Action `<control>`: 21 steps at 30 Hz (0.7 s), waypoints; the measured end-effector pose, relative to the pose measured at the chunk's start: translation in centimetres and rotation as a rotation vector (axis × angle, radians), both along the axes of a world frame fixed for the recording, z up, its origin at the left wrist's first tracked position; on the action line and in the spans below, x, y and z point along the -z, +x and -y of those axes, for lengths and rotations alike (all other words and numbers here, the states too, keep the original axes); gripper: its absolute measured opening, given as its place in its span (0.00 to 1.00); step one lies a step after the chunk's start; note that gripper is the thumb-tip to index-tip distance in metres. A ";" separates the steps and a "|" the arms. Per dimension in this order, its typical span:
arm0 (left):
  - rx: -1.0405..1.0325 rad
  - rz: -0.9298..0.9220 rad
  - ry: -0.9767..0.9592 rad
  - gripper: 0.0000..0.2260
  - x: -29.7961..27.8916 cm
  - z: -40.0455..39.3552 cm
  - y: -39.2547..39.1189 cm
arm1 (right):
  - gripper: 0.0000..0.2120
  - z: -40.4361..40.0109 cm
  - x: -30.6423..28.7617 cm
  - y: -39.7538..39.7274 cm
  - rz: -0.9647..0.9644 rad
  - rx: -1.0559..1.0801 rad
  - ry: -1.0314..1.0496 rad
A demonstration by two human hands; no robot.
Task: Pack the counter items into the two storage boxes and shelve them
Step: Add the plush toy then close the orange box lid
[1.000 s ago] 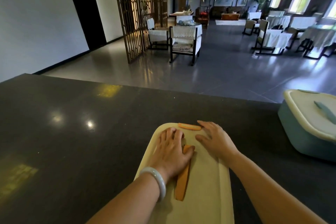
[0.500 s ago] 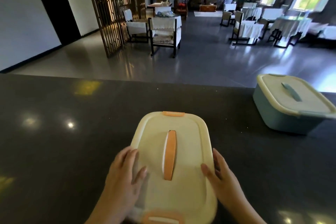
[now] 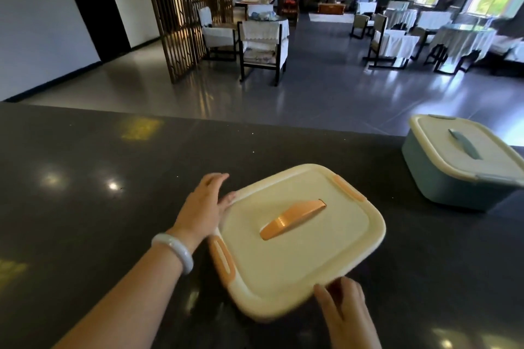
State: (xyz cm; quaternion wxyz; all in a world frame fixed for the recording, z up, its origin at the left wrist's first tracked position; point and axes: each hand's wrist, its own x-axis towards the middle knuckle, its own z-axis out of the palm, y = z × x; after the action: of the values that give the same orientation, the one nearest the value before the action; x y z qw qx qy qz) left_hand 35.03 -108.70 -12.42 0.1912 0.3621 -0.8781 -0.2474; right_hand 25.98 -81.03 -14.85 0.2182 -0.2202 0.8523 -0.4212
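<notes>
A cream storage box [image 3: 312,261] with an orange handle [image 3: 292,218] and orange side latches sits lid-on near the front of the dark counter [image 3: 85,207], turned at an angle. My left hand [image 3: 202,207], a pale bangle on its wrist, touches the box's far left edge, thumb on the lid rim and fingers stretched out. At the box's near right corner, the fingertips of my right hand [image 3: 348,317] rest against the rim. A second box, blue with a cream lid [image 3: 442,178], stands closed at the counter's right end.
The counter's far edge drops to a grey tiled floor. Beyond it are chairs and cloth-covered tables [image 3: 263,37], and a wooden lattice screen [image 3: 181,8] stands at the left. No loose items lie on the counter.
The cream box has turned clockwise, so its handle now runs diagonally. My left hand slid to the far left edge and my right hand to the near right corner. The view swung left.
</notes>
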 end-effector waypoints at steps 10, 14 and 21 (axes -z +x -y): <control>-0.322 -0.068 0.280 0.31 1.3 -13.2 2.8 | 0.23 1.0 -4.0 -12.4 -0.461 -0.026 0.077; -0.363 -0.190 0.357 0.28 2.1 -14.0 1.5 | 0.27 2.8 -2.4 -14.1 -0.328 -0.108 0.035; -0.079 -0.341 0.359 0.22 2.4 -4.6 -2.3 | 0.25 3.2 0.3 -13.9 -0.210 0.221 -0.175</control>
State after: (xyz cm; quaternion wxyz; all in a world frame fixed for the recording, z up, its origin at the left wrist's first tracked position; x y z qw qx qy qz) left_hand 32.75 -104.11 -14.84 0.2789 0.3773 -0.7604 -0.4491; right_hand 12.07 -84.18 -15.16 0.0601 -0.1861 0.8495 -0.4900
